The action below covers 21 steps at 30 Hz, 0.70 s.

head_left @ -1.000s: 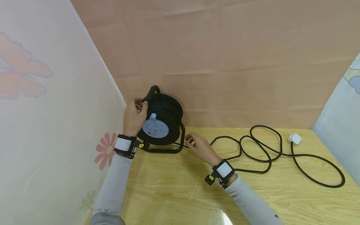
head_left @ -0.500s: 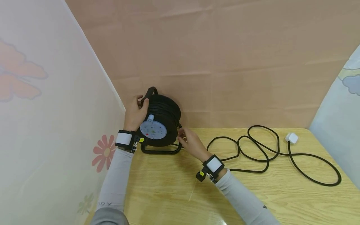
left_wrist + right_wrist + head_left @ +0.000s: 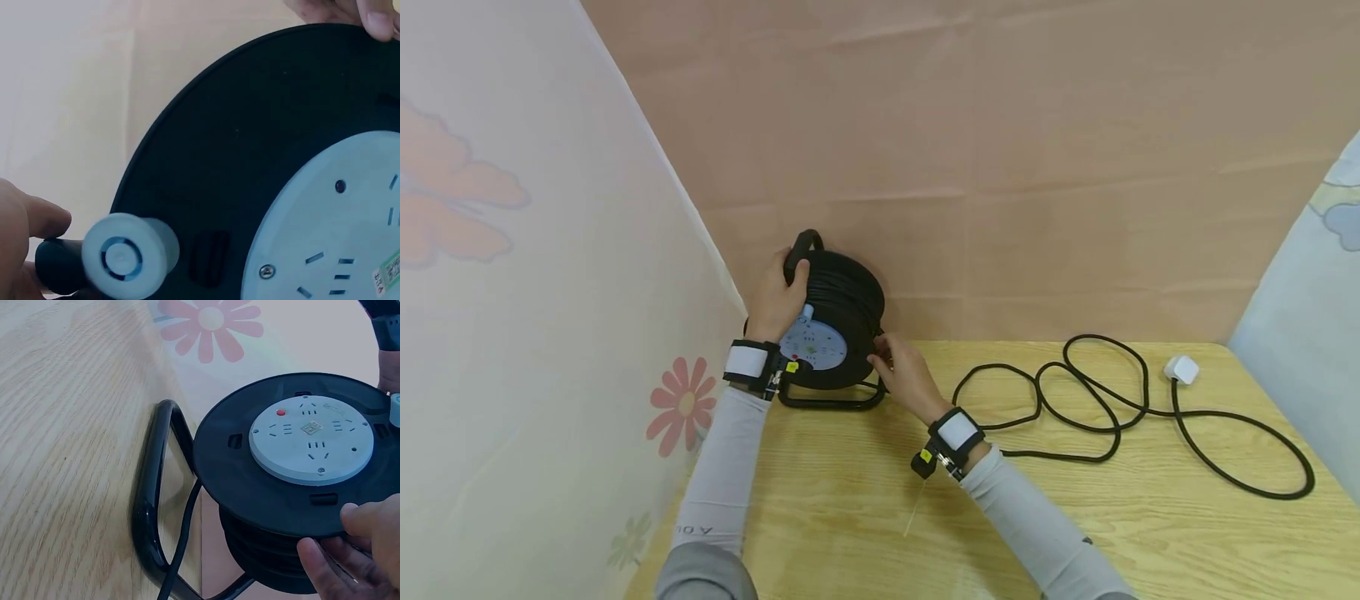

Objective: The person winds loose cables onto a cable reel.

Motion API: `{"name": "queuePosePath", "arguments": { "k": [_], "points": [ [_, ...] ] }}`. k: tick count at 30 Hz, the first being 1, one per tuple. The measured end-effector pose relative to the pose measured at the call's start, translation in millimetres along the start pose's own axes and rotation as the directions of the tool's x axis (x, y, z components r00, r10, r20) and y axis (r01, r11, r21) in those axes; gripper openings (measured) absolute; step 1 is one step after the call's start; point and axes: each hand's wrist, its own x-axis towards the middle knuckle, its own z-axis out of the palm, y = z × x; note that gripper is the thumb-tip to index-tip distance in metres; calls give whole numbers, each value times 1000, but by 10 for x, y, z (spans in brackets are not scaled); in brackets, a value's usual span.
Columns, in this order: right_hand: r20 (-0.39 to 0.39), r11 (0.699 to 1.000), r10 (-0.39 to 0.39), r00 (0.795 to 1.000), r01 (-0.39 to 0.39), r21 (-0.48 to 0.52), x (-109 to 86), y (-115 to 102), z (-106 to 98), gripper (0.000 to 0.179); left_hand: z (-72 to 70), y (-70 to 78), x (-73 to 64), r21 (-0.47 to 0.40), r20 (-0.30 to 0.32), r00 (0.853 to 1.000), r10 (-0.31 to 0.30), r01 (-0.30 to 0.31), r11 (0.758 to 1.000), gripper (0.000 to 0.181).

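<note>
A black cable reel [image 3: 859,287] stands on the table near the back wall, its blue-grey socket panel [image 3: 822,346] facing me. My left hand [image 3: 775,302] grips the reel's black top handle [image 3: 802,250]; in the left wrist view thumb and fingers lie on either side of that handle. A pale winding knob [image 3: 122,256] sticks out close by. On the opposite side, my right hand [image 3: 910,379] pinches the drum's rim, thumb on the face and fingers beneath, as the right wrist view shows. Black cord [image 3: 186,534] runs out past the tubular stand [image 3: 145,506].
Loose loops of black cord [image 3: 1116,429] spread over the right side of the wooden table [image 3: 850,500] and end in a white plug [image 3: 1182,369]. A patterned wall [image 3: 587,333] stands close on the left, and a brown-papered wall [image 3: 1037,208] closes off the back.
My right hand has moved left from beside the stand onto the drum's rim. My left hand has shifted slightly right and closed further round the handle. The loose cord lies as before.
</note>
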Motion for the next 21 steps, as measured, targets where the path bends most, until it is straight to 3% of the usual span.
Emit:
{"name": "queuePosePath", "arguments": {
  "k": [9, 21],
  "points": [
    [-12, 999, 41, 999, -41, -14, 17, 20, 41, 15, 62, 21, -18, -10, 7, 1000, -6, 6, 1000, 55],
    [-16, 999, -5, 1000, 5, -38, 1, -13, 39, 11, 70, 31, -39, 23, -21, 1000, -18, 18, 1000, 53]
  ]
}}
